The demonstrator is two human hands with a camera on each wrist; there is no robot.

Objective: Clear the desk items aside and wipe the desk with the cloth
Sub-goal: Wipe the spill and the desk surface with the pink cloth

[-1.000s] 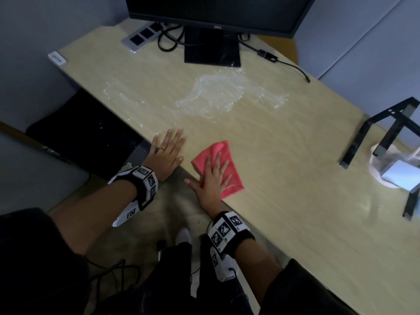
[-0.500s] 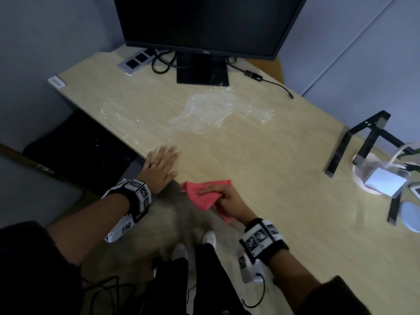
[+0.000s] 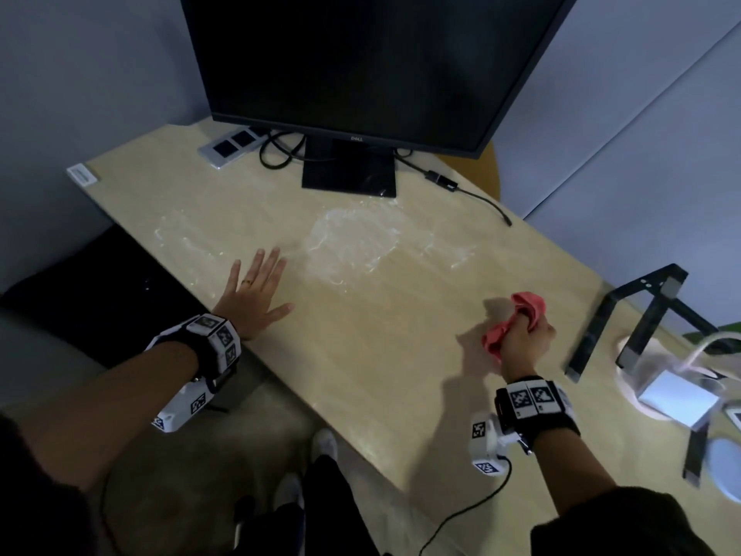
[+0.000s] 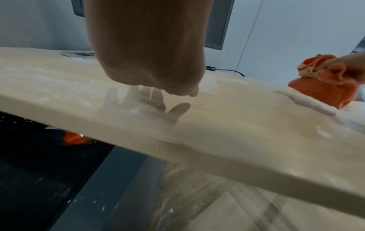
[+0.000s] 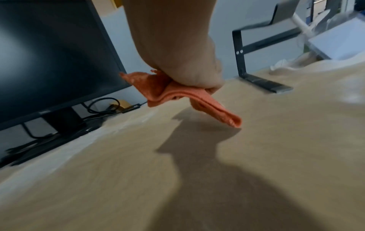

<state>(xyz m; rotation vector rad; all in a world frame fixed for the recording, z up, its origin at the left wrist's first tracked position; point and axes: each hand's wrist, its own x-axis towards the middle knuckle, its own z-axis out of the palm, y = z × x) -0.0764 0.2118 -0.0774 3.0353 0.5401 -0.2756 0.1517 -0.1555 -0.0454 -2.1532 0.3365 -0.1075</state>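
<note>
My right hand (image 3: 525,335) grips a bunched pink-red cloth (image 3: 529,305) in a fist, held just above the light wooden desk (image 3: 361,339) on its right half. In the right wrist view the cloth (image 5: 177,96) hangs from the fist (image 5: 187,73) with its lower fold close to the desk. My left hand (image 3: 256,290) lies flat with fingers spread near the desk's left front edge. A whitish smear (image 3: 353,242) covers the desk in front of the monitor. From the left wrist view, the cloth (image 4: 326,82) shows at the far right.
A black monitor (image 3: 361,66) stands at the back with cables (image 3: 461,186) and a grey power strip (image 3: 232,146) beside its base. At the right stand a black metal stand (image 3: 625,315), a white box (image 3: 677,399) and a white cable. A small white label (image 3: 82,176) sits at the far-left corner.
My right hand gathered the flat cloth into a fist, lifted it off the front edge and carried it to the right. My left hand stayed flat on the desk.
</note>
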